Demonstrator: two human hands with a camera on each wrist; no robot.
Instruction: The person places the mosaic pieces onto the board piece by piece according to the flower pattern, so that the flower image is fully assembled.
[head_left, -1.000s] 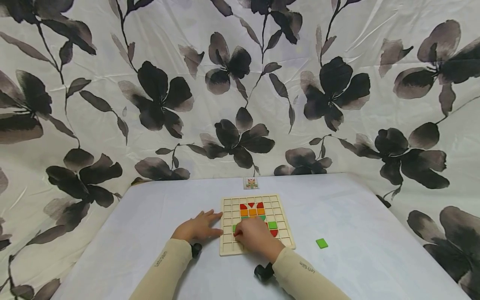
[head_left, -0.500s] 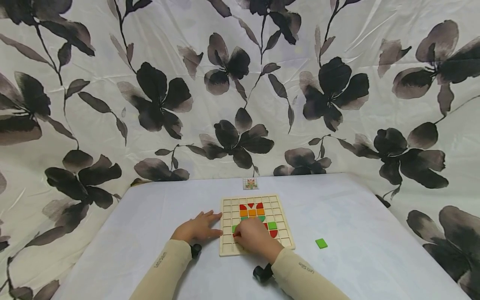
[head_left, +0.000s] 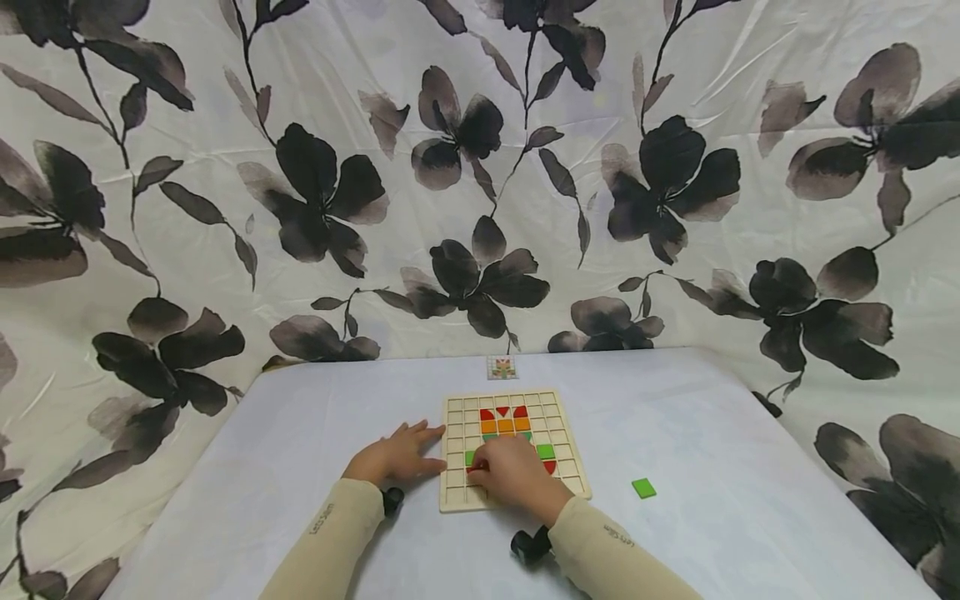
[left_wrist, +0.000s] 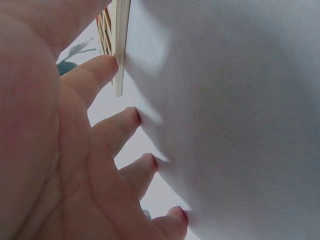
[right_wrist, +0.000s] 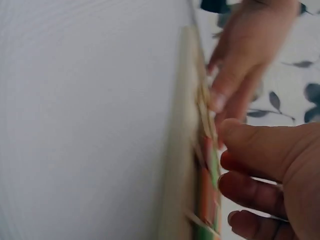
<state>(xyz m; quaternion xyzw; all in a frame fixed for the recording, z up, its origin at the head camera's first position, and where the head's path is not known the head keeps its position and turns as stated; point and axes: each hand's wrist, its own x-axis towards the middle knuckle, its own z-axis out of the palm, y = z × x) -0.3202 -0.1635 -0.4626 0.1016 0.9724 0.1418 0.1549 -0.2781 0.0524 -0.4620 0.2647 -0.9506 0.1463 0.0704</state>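
Note:
A light wooden grid board (head_left: 457,492) lies on the white table with red, orange and green pattern tiles set in its cells. My right hand (head_left: 513,471) is over the board's lower middle, fingers curled, thumb and fingertips at a small red tile (head_left: 473,470) they pinch; the hand covers several cells. In the right wrist view the right hand's fingertips (right_wrist: 231,187) are right at the board's tiles. My left hand (head_left: 397,455) rests spread at the left edge, thumb and index finger touching the board; other fingertips (left_wrist: 132,116) are on the cloth.
A loose green square tile (head_left: 643,487) lies right of the board. Behind the board is a small pattern card (head_left: 502,367) near the table's back edge. A floral cloth (head_left: 480,167) hangs behind the table. A small black camera (head_left: 529,546) is on the right wrist.
The right hand has shifted very slightly to the right at the same spot on the board. The left hand and the loose green tile stay where they were.

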